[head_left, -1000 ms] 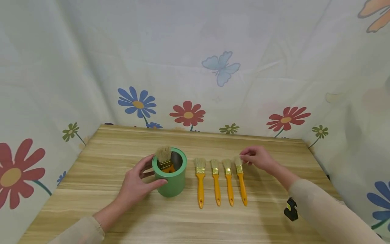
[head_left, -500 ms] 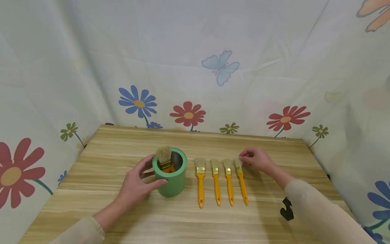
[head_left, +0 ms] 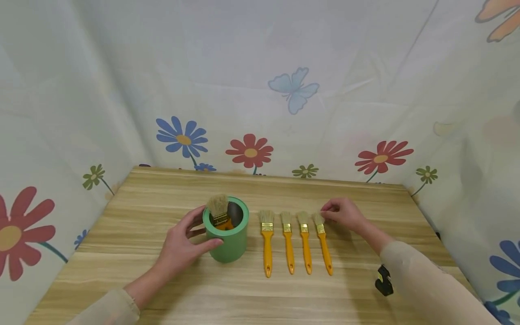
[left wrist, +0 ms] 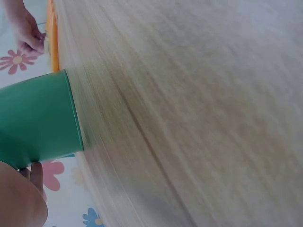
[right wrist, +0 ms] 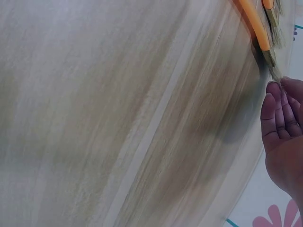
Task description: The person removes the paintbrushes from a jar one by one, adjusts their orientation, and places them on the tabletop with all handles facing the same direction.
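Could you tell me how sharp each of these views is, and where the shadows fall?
Head view: sharp and evenly lit, soft shadows on the table under both hands. Left wrist view: the table is smeared with blur, the green cup fairly crisp. Right wrist view: blurred wood grain, a dark shadow beside the right hand.

The wooden table (head_left: pixel 162 280) lies bare along its near edge and across the far strip under the flowered cloth (head_left: pixel 284 90), which walls it in at the back and both sides. In the middle, a green cup (head_left: pixel 227 239) with the left hand (head_left: pixel 183 246) round it and a row of four brushes (head_left: pixel 294 243) block the way. The right hand (head_left: pixel 343 214) sits at the row's right end, leaving bare wood beyond it.
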A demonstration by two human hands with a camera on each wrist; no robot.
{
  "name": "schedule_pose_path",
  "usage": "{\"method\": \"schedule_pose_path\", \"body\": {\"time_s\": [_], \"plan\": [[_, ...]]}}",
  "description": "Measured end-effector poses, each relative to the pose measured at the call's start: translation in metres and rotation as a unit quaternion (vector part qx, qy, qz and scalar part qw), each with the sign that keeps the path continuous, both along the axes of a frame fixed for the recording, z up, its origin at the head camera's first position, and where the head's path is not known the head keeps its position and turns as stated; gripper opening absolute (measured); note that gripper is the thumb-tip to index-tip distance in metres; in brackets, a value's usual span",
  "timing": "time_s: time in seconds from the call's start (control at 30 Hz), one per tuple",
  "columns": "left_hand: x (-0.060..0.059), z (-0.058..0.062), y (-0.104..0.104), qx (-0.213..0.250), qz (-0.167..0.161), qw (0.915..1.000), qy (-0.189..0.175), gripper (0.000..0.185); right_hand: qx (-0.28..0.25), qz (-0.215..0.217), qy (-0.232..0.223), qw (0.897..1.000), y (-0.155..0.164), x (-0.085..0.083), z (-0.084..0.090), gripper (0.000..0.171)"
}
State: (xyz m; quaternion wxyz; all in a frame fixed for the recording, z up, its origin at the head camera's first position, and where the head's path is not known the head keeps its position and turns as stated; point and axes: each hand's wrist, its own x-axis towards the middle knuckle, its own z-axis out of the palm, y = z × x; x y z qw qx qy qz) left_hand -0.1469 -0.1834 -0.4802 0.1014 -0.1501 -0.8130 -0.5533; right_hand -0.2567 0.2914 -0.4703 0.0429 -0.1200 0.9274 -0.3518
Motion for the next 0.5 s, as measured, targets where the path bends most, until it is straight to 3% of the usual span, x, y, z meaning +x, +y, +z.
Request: {"method": "schedule_pose_path", "body": {"time_s": [0.37,0.5], "plan": [[0.001,0.002,0.001,-0.003,0.0,1.0,0.002,0.088,0.015,-0.045,0.022,0.999,0.002,0.004,0.004,0.022],[0.002,0.004,0.001,-0.005,0.002,1.0,-0.001,0.089,-0.001,-0.034,0.027,0.999,-0.007,0.006,0.014,0.029]]}}
